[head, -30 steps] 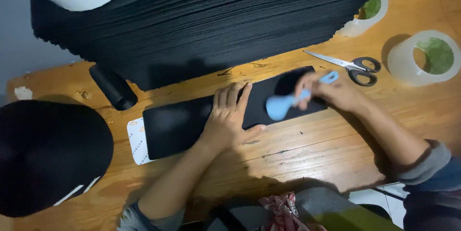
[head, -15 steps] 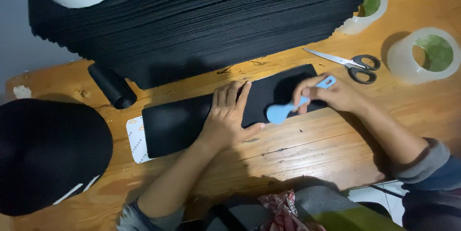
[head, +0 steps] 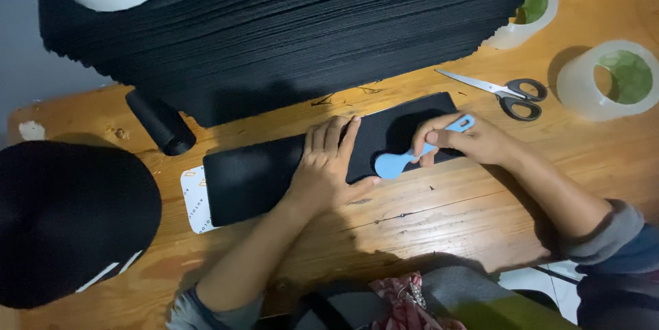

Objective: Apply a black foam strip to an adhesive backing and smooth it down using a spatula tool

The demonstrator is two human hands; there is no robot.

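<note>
Wooden plank tabletop (head: 439, 220), grey wall behind. One black rectangular strip (head: 254, 172) flat at centre; left hand (head: 329, 165) spread, pressing it. Right hand (head: 473, 141) pinching one light-blue plastic scraper (head: 405, 158) on strip. Two tape rolls (head: 607, 79), one pair of scissors (head: 504, 90), one stack of black sheets (head: 288, 21).

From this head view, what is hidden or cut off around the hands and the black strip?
- Head view: the black strip under the left hand is covered by the palm.
- The blue tool has its mid handle hidden by the right hand.
- The white card is mostly under the strip.
- The black sheet stack is cut by the top edge.
</note>
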